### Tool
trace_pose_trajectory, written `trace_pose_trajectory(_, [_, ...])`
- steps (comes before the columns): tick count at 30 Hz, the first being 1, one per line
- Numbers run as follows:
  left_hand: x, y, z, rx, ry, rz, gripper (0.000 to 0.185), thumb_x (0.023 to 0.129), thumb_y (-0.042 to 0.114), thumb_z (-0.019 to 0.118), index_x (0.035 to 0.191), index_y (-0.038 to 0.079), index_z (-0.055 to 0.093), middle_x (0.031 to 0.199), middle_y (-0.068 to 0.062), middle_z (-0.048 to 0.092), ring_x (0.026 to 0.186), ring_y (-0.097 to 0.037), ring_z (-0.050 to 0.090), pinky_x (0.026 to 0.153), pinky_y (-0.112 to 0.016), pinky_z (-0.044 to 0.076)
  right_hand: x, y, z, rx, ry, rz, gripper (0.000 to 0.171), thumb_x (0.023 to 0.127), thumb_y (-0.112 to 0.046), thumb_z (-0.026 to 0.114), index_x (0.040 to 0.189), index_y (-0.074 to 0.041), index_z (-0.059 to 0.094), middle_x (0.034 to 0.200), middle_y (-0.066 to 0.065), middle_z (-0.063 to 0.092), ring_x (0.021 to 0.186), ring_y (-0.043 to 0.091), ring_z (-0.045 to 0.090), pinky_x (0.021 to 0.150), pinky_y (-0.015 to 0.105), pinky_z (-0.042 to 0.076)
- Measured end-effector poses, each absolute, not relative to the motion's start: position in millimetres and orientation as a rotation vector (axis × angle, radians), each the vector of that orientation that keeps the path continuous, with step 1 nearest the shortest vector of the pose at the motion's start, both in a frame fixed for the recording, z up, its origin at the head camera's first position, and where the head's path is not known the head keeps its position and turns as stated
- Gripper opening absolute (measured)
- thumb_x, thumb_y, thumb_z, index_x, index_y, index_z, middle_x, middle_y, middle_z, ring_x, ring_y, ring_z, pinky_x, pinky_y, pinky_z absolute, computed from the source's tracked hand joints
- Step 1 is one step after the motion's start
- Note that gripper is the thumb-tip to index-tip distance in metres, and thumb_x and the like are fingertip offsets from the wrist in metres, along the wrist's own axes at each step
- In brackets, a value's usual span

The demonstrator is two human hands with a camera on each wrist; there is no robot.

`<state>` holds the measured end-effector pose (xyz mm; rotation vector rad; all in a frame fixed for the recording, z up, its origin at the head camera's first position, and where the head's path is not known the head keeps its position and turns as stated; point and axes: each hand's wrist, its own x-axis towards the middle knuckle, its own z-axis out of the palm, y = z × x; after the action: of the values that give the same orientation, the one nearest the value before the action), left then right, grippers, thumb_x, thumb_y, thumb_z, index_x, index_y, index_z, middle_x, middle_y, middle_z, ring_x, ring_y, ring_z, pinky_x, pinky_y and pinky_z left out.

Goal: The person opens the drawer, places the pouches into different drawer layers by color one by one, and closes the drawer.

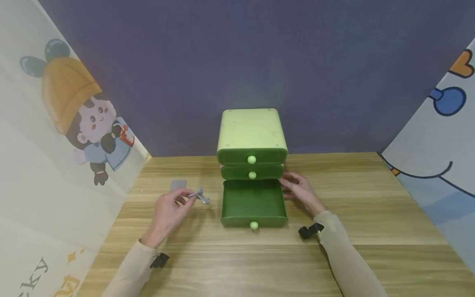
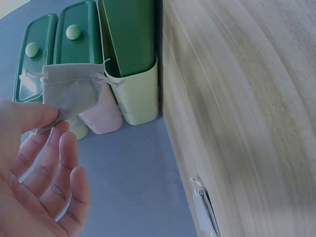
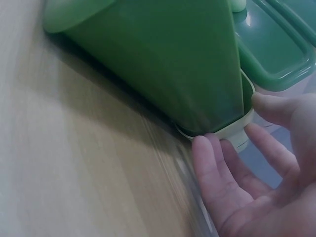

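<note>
A green three-drawer cabinet stands at the middle of the wooden table. Its bottom drawer is pulled out and looks empty; the two upper drawers are closed. My left hand pinches a small grey drawstring pouch left of the open drawer; in the left wrist view the pouch hangs between thumb and fingers. My right hand rests with nearly straight fingers against the cabinet's pale frame, beside the drawer's right wall.
A second flat grey piece lies on the table behind my left hand; it also shows in the left wrist view as a grey piece. Printed panels close in the left and right sides, a dark wall the back.
</note>
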<state>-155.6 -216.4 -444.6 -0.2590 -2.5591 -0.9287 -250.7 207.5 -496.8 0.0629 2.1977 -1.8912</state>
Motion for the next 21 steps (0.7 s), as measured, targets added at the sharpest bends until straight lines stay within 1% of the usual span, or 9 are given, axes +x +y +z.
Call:
trace_pose_trajectory(6, [-156,-211,-445,-0.266,-2.58,-0.96,0.008,0.091,0.014,0.084,0.098,0.013,0.08,0.085,-0.001,0.08,0.072,-0.013,0.073,0.064,-0.022,0.056,-250,207,-496,0.063,2.202,-1.885,0.061,0.105,-0.027,0.069,0.157,-0.003,0.046,0.15,0.027,0.056,0.098,0.013,0.071,0.085,0.034,0.065])
trace_pose_trajectory(13, [-157,-202,-446,-0.28,-2.571,-1.019,0.012,0.089,0.012,0.085,0.1,0.011,0.08,0.087,-0.004,0.081,0.072,-0.015,0.074,0.063,-0.022,0.056,-250,208,-498,0.062,2.192,-1.893,0.061,0.106,-0.027,0.068,0.158,-0.004,0.046,0.153,0.027,0.054,0.099,0.013,0.071,0.087,0.035,0.065])
trace_pose_trajectory(18, [-158,-195,-444,-0.282,-2.562,-1.066,0.011,0.089,0.012,0.085,0.099,0.013,0.081,0.085,-0.002,0.081,0.071,-0.012,0.072,0.062,-0.021,0.056,-251,208,-499,0.058,2.196,-1.894,0.061,0.106,-0.027,0.068,0.158,-0.004,0.046,0.153,0.027,0.053,0.1,0.013,0.07,0.088,0.034,0.065])
trace_pose_trajectory(21, [-158,-191,-444,-0.297,-2.563,-1.098,0.011,0.089,0.011,0.084,0.099,0.013,0.081,0.088,-0.001,0.081,0.072,-0.011,0.072,0.063,-0.021,0.056,-251,208,-498,0.063,2.197,-1.885,0.062,0.106,-0.028,0.068,0.159,-0.004,0.045,0.154,0.027,0.053,0.101,0.015,0.07,0.088,0.034,0.065])
